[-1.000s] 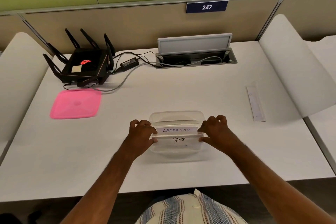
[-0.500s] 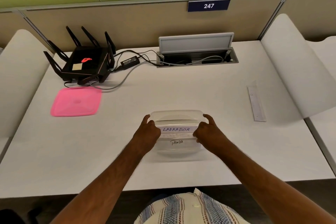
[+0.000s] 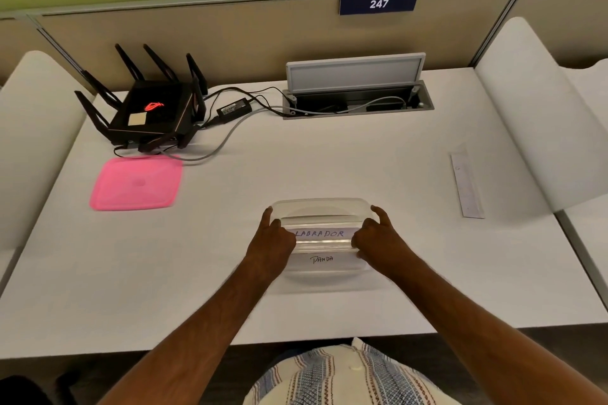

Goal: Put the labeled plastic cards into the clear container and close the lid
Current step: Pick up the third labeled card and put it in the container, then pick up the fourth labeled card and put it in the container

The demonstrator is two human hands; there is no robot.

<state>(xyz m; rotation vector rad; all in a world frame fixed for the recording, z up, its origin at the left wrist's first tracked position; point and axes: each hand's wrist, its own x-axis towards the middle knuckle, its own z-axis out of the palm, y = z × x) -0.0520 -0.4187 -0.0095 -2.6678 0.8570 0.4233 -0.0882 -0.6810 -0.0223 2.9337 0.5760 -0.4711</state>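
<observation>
Between the hands sits the clear container [image 3: 320,210], cards marked LABRADOR [image 3: 319,233] and PANDA [image 3: 321,259] inside. The left hand [image 3: 271,245] and right hand [image 3: 378,243] seemingly pinch card ends, seating them. Next: fetch the pink lid [image 3: 136,182], far left.

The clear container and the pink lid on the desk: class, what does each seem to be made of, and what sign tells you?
Clear container: probably glossy see-through plastic; the LABRADOR card and the PANDA card read through it, and its rim catches light.
Pink lid: likely matte plastic or silicone; opaque, even colour, rounded corners, moulded centre dimple.
</observation>
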